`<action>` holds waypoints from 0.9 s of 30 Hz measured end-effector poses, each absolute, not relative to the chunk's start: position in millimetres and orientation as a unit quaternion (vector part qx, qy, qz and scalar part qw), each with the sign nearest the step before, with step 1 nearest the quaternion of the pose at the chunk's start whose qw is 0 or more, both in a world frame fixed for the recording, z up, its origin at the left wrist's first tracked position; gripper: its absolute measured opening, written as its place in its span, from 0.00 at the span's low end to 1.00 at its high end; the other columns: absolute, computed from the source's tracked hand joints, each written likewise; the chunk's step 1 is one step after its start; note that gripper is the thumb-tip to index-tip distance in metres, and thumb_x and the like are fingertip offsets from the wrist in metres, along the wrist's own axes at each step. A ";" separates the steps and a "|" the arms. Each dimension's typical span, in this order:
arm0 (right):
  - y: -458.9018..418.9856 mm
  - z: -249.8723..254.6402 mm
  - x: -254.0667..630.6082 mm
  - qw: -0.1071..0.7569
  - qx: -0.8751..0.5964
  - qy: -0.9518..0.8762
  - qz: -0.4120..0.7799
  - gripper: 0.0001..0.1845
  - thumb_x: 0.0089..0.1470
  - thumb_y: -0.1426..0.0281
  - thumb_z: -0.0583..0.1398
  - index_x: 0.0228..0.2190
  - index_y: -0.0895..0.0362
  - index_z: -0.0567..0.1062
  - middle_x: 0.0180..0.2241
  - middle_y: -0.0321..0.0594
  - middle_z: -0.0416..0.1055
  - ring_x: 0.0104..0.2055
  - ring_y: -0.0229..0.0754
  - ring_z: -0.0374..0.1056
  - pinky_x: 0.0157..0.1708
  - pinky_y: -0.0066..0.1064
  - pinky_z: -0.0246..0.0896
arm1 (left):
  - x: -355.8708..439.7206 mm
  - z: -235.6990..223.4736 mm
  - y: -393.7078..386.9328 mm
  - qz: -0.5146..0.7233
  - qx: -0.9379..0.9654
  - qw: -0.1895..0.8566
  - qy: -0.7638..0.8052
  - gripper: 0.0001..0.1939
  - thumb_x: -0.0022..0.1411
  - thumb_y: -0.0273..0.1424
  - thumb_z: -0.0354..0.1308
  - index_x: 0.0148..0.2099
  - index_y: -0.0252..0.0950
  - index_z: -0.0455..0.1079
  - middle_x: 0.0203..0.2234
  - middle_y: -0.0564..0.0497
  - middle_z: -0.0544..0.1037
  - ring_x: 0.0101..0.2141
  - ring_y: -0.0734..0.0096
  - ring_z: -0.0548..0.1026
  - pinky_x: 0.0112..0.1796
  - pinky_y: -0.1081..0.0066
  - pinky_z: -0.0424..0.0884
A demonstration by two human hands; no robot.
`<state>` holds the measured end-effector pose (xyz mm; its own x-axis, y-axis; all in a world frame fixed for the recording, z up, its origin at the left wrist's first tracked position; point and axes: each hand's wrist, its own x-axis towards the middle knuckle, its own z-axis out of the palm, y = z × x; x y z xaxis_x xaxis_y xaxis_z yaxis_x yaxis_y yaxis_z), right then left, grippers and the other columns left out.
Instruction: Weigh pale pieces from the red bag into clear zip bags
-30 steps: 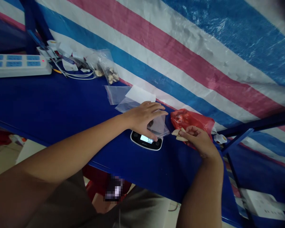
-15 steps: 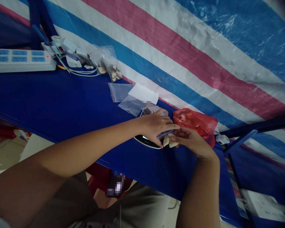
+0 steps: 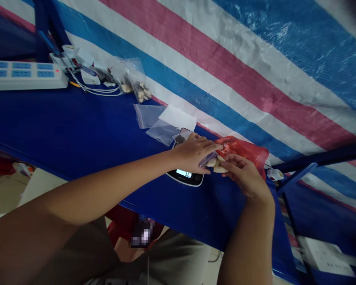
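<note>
pale slices [image 3: 218,168] | pinched, right hand [image 3: 245,176] fingertips | beside clear bag [image 3: 207,159]

- Passable over desk [image 3: 53,122] between power strip [image 3: 26,77] and left forearm [image 3: 115,178].
- Open toward front edge, right of scale [image 3: 185,179].
- Blocked over scale by left hand [image 3: 194,153].
- Crowded near right edge by red bag [image 3: 245,149] and strut [image 3: 298,176].
- Walled off at back edge by sheet [image 3: 225,75].

Your bare left hand [image 3: 195,153] and bare right hand [image 3: 241,174] are close together.
Your bare left arm [image 3: 115,180] slants across from low left, that palm facing down, thumb spread from the fingers. Your bare right arm [image 3: 249,233] points up from below, thumb and fingers pinched together.
</note>
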<state>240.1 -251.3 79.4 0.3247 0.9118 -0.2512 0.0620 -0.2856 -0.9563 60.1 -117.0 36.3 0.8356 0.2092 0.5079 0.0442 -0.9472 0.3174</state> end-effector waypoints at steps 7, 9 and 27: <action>-248.6 79.9 234.2 0.480 -0.650 -0.377 0.454 0.19 0.41 0.60 0.77 0.33 0.55 0.80 0.33 0.36 0.79 0.33 0.38 0.75 0.30 0.25 0.73 | 59.4 41.7 -117.9 0.270 0.945 0.167 0.073 0.41 0.54 0.40 0.67 0.68 0.44 0.58 0.55 0.43 0.75 0.54 0.49 0.70 0.55 0.54 0.57; -246.8 80.0 230.7 0.490 -0.653 -0.370 0.444 0.19 0.41 0.61 0.77 0.33 0.55 0.80 0.33 0.37 0.79 0.33 0.38 0.75 0.32 0.26 0.73 | 60.6 40.7 -118.4 0.277 0.941 0.183 0.073 0.39 0.55 0.40 0.66 0.67 0.44 0.59 0.53 0.44 0.76 0.54 0.51 0.71 0.56 0.55 0.57; -229.9 70.2 201.3 0.563 -0.641 -0.365 0.373 0.19 0.41 0.60 0.75 0.34 0.55 0.81 0.34 0.38 0.80 0.39 0.44 0.77 0.42 0.35 0.75 | 68.8 33.9 -116.9 0.322 0.928 0.172 0.069 0.31 0.63 0.38 0.62 0.65 0.43 0.59 0.56 0.45 0.75 0.55 0.56 0.71 0.56 0.55 0.56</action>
